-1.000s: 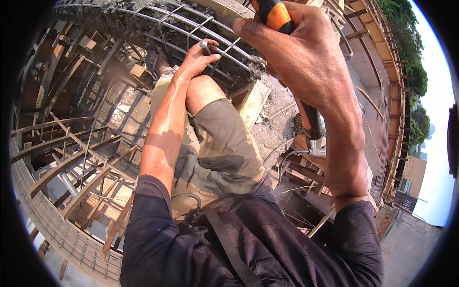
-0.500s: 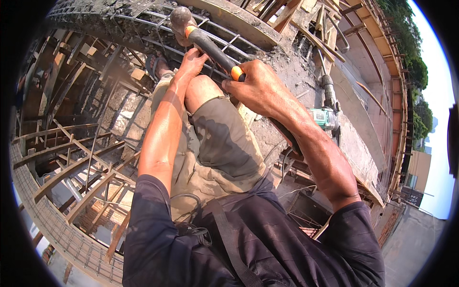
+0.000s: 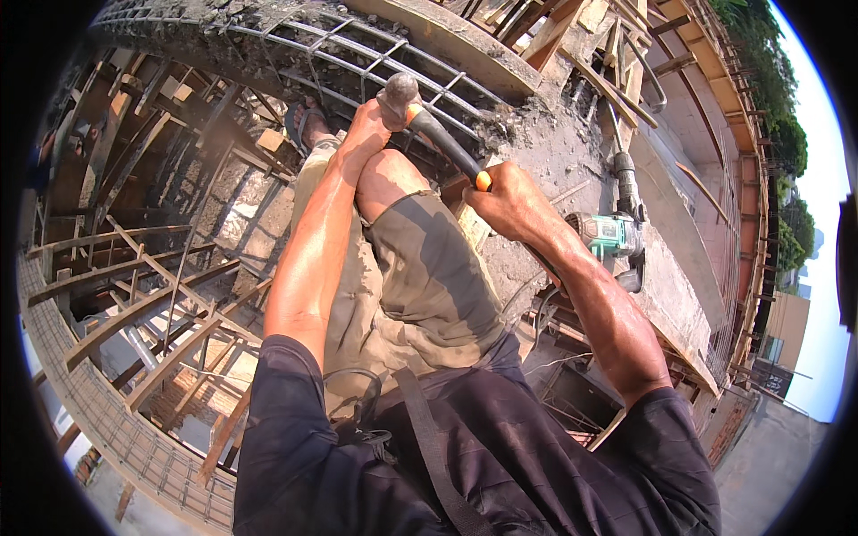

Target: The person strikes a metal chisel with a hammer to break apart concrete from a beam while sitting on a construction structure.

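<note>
My right hand (image 3: 508, 201) is wrapped round the handle end of a hammer (image 3: 447, 143) with a black grip and orange bands. The rusty, dusty hammer head (image 3: 399, 93) is right by my left hand (image 3: 365, 129), overlapping its knuckles in the view. My left hand is closed beside my bent knee; what its fingers hold, if anything, is hidden. Just beyond both hands runs a cage of steel rebar (image 3: 371, 49) set in a trough of broken concrete.
A green rotary hammer drill (image 3: 608, 234) lies right of my right forearm, its bit pointing away. Wooden planks (image 3: 617, 54) are piled at the far right. On the left, timber framing (image 3: 134, 330) stands over a drop. My sandalled foot (image 3: 311, 125) rests by the rebar.
The hammer has come down and to the right, its head now beside my left hand instead of beyond it. My right hand has shifted slightly right and nearer; my left hand stays closed.
</note>
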